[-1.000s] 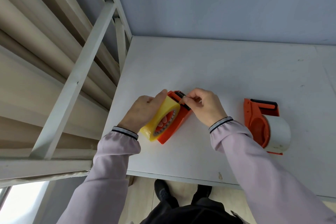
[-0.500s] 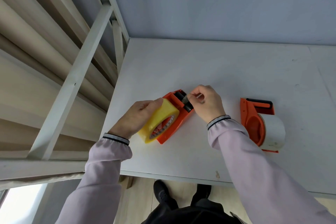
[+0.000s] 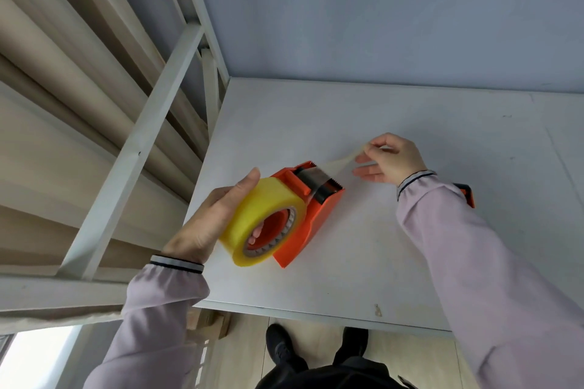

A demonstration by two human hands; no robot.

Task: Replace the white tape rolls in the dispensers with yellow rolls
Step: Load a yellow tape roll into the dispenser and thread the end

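With the left hand (image 3: 202, 224) gripping the dispenser (image 3: 311, 215) and its yellow roll (image 3: 259, 221), right hand (image 3: 390, 161) fingers pinch the tape end (image 3: 339, 164) toward two o'clock, leaving the second dispenser (image 3: 467, 193), mostly hidden behind the right sleeve.

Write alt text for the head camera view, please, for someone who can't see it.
A person's left hand holds an orange tape dispenser loaded with a yellow tape roll over a white table, while the right hand pulls a tape strip out past its cutter. A second orange dispenser peeks from behind the right sleeve.

Even, soft daylight (faint shadows), sharp centre, wide-angle bending at edges.
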